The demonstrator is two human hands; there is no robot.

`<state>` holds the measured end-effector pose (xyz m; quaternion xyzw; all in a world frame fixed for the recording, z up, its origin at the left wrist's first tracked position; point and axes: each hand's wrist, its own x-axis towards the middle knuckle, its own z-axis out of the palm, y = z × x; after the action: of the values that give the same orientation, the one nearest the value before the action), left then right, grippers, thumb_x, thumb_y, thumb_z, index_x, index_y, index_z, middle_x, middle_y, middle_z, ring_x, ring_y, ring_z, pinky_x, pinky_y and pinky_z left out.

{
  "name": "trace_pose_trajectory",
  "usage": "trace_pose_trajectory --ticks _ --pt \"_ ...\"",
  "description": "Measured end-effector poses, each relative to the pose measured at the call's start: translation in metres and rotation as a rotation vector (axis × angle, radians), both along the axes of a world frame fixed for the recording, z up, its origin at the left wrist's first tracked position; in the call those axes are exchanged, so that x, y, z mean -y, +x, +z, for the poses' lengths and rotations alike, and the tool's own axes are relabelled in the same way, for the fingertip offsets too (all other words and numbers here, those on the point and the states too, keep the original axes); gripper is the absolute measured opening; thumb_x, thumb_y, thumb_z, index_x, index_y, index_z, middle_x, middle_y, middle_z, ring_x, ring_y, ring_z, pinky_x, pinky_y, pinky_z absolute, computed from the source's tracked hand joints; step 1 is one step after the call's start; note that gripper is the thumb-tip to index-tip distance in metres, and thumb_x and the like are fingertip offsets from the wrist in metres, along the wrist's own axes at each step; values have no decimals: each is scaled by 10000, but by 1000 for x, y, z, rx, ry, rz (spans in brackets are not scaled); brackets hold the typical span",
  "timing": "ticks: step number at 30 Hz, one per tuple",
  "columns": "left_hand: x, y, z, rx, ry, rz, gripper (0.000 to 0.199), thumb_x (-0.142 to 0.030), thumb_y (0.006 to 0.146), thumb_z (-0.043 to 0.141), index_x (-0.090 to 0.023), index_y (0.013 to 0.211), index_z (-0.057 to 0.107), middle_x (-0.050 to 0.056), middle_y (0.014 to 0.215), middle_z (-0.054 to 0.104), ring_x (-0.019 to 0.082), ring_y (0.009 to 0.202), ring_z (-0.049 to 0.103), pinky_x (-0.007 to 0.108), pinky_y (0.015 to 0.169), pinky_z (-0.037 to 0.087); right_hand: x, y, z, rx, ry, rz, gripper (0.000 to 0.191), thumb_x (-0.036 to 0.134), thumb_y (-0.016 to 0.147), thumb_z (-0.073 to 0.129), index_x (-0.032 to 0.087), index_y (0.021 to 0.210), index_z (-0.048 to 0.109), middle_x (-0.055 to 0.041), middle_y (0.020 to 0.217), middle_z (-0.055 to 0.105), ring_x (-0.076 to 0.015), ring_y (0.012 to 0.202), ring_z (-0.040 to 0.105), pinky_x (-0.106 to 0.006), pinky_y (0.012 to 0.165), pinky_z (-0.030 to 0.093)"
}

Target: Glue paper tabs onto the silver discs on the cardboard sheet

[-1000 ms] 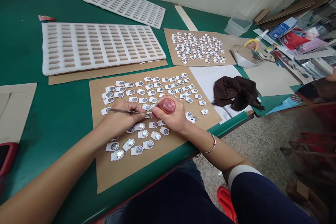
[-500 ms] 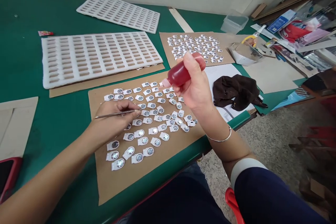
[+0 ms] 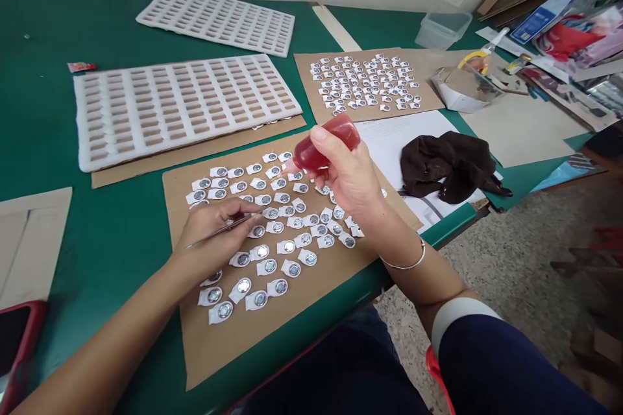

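My right hand (image 3: 348, 175) is wrapped round a red squeeze bottle (image 3: 327, 142), tilted with its pale nozzle pointing down and left over the cardboard sheet (image 3: 233, 356). Rows of small white tabs with round silver discs (image 3: 260, 299) lie on that sheet. My left hand (image 3: 219, 227) rests low over the sheet's left part, fingers pinched on a thin metal tool, like tweezers (image 3: 221, 231). The tool's tip is by a tab near the middle. Whether the nozzle touches a tab I cannot tell; my hands cover some tabs.
White slotted trays (image 3: 189, 107) lie behind the sheet. A second cardboard sheet (image 3: 306, 71) carries more tabs. To the right are a dark brown cloth (image 3: 445, 165), an open box with yellow-handled scissors (image 3: 474, 61) and a clear tub (image 3: 442, 29). A red-cased phone (image 3: 36, 331) is at lower left.
My right hand with the bottle has moved left and slightly down, bringing the nozzle further left over the tabs. My left hand stays nearly in place, its tool tilted more steeply. The view has shifted slightly.
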<state>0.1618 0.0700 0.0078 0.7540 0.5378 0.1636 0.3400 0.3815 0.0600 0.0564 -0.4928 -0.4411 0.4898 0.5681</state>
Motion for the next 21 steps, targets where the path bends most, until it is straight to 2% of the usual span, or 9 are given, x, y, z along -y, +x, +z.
trace_pose_trajectory --ticks 3,9,17,21 --pt "2 -1 -8 -10 1 -18 256 -458 801 615 -282 955 719 12 1042 730 233 996 657 315 825 525 1 -3 -1 34 4 10 338 538 803 613 221 818 497 -10 656 671 -122 504 577 -220 364 395" --pt "12 -6 -18 24 89 -87 208 -404 849 561 -302 954 708 -6 1065 721 212 1026 646 334 909 503 -2 -4 -21 24 19 -86 363 569 802 594 225 796 477 -15 629 636 -171 545 662 -233 338 393" --pt "11 -4 -20 14 113 -97 187 -373 856 563 -264 933 694 19 1029 726 201 993 653 314 869 507 0 -8 -30 -26 7 -81 363 544 768 662 214 778 510 0 637 645 -147 523 661 -222 374 454" --pt "10 -3 -19 2 166 -176 158 -316 865 539 -244 892 677 29 989 729 203 941 659 320 829 507 0 -12 -28 15 13 -94 365 546 761 667 212 790 521 -4 657 658 -138 531 652 -233 412 490"
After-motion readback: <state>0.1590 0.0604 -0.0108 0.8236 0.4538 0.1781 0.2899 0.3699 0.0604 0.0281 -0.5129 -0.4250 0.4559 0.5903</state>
